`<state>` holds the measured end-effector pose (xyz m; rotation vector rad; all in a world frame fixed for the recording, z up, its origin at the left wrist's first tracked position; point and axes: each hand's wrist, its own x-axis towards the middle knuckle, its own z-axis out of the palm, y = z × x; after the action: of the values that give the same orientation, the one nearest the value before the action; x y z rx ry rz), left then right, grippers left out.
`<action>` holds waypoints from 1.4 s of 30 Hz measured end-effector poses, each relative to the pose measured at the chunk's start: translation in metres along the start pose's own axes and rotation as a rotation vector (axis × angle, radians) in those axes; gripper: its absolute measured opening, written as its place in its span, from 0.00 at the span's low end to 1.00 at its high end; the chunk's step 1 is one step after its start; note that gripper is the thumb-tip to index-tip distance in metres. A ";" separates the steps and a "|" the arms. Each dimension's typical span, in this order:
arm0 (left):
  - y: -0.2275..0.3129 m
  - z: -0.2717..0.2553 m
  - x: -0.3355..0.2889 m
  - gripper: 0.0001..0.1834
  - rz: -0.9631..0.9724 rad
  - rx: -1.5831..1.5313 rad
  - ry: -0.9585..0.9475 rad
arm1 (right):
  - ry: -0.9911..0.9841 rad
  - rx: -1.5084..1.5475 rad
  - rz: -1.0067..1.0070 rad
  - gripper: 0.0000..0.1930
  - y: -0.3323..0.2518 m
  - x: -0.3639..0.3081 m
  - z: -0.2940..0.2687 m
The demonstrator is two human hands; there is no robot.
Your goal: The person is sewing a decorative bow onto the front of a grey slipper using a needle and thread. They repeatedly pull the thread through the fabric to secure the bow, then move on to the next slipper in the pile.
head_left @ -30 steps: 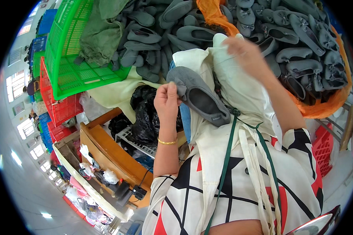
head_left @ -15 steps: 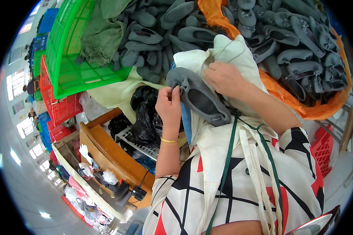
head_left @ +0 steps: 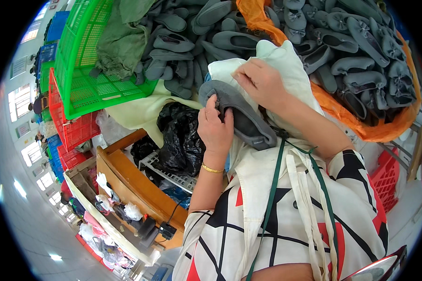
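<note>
A grey slip-on shoe (head_left: pixel 248 122) lies tilted on the white cloth over my lap, its toe pointing away to the left and its opening facing up. My left hand (head_left: pixel 214 129) grips the near side of the shoe, the index finger reaching onto the toe where a small bow sits, mostly covered by the fingers. Just above the shoe, my right hand (head_left: pixel 260 83) is closed in a pinch, apart from it. Whatever the right fingertips hold is too small to make out. White cloth (head_left: pixel 286 61) spreads behind the right hand.
Many similar grey shoes (head_left: pixel 173 41) are heaped ahead, beside a green plastic crate (head_left: pixel 79 105) with dark green cloth (head_left: pixel 122 42). An orange sack (head_left: pixel 375 133) full of grey bow shoes stands at the right. A black plastic bag (head_left: pixel 180 140) and wooden drawer (head_left: pixel 131 180) lie left.
My right hand has moved up and to the left. My left hand has shifted right along the shoe, its index finger now over the bow. The shoe has barely moved.
</note>
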<state>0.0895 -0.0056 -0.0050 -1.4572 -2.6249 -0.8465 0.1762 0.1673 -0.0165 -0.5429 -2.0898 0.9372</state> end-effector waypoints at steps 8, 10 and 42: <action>-0.004 0.010 0.002 0.23 -0.144 -0.190 0.040 | -0.176 1.388 0.806 0.14 -0.041 0.020 0.037; -0.016 0.017 -0.001 0.22 -0.146 -0.175 0.048 | -0.230 1.519 0.894 0.14 -0.039 0.020 0.029; 0.006 0.026 0.007 0.23 -0.189 -0.759 -0.640 | -0.072 0.157 0.178 0.05 -0.039 -0.041 -0.080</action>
<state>0.0960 0.0148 -0.0228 -1.8998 -3.0922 -1.8161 0.2616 0.1515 0.0289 -0.6282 -2.0338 1.2274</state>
